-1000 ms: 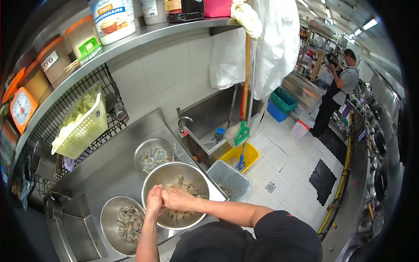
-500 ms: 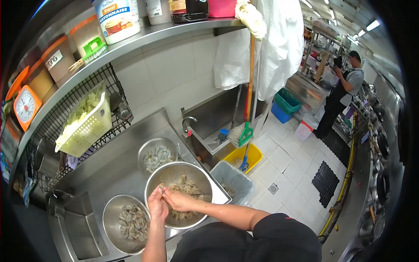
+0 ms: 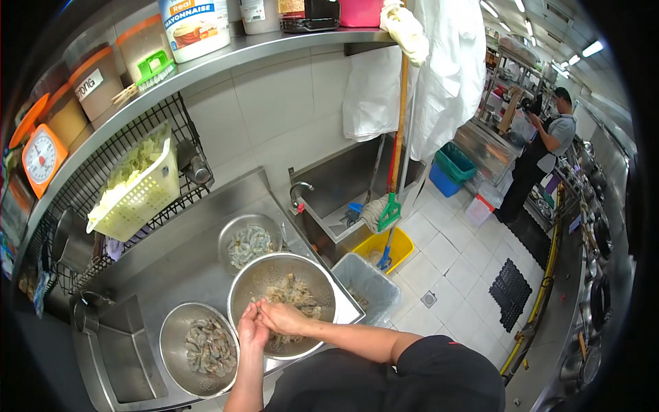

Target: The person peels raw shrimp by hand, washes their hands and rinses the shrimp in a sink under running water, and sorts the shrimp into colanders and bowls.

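Over the large steel bowl (image 3: pixel 237 285), my left hand (image 3: pixel 251 329) and my right hand (image 3: pixel 285 318) meet with fingertips pinched together. Between them is a shrimp, mostly hidden by the fingers. Brownish shrimp shells and heads (image 3: pixel 292 292) lie in that bowl. To the left, a second steel bowl (image 3: pixel 173 336) contains grey shrimp in their shells (image 3: pixel 208 347). Behind the large bowl stands a smaller steel bowl (image 3: pixel 226 233) of paler, peeled-looking shrimp (image 3: pixel 250 246).
A sink basin (image 3: pixel 127 350) is at the left of the steel counter (image 3: pixel 185 250). A grey plastic bin (image 3: pixel 381 295) and yellow bucket (image 3: pixel 401 242) stand right of it. Overhead runs a loaded shelf (image 3: pixel 254 47). A person (image 3: pixel 542 154) stands at the far right.
My fingers have drawn closer around the shrimp and sit slightly lower over the large bowl. The whole view has shifted a little; the bowls stay in place.
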### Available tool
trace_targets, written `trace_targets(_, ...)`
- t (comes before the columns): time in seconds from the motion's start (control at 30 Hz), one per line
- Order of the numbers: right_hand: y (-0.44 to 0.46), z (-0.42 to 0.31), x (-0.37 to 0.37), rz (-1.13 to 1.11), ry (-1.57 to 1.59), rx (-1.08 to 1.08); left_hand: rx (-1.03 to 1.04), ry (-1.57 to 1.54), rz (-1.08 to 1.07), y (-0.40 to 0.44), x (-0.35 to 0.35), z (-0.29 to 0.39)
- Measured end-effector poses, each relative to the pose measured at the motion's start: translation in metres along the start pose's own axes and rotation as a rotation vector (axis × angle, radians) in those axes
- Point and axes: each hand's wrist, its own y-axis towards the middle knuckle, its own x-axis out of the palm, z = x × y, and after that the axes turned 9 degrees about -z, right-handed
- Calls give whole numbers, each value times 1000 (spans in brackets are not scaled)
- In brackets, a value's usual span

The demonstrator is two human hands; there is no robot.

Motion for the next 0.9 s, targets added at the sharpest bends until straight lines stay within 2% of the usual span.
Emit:
trace_targets(0.1,-1,3,-3,-50,-8,17,8,35,6,9,-4,0)
trace_targets(0.2,-11,6,-14,75,51,-73,51,58,26,10,2,5)
trace_targets(0.27,-16,2,-28,-161,-81,62,73,76,63,4,13,11)
trace_targets(0.3,-15,9,-24,-162,-82,63,76,231,40,2,15,14)
trace_targets(0.33,-14,19,-17,58,-194,-11,77,387,15,2,15,16)
trace_targets(0.37,-14,28,-10,279,-304,-82,73,390,14,1,15,15)
trace_targets(0.4,-11,26,-13,280,-304,-81,20,578,-2,0,15,12)
trace_targets(0.43,-7,25,-18,282,-124,-35,-34,765,-18,-2,16,9)
trace_targets(0.47,-2,24,-21,282,56,12,-35,765,-17,-2,17,4)
trace_targets(0.5,1,24,-20,283,58,14,21,767,-66,-2,20,-3)
trace_targets(0.57,7,26,-21,127,133,149,75,771,-120,-3,26,-9)
trace_targets(0.67,7,16,-27,154,288,207,158,914,-106,-11,38,-5)
trace_targets(0.77,8,13,-30,158,233,79,197,966,-76,-11,38,1)
trace_targets(0.9,9,11,-33,71,194,59,186,776,-87,-7,32,3)
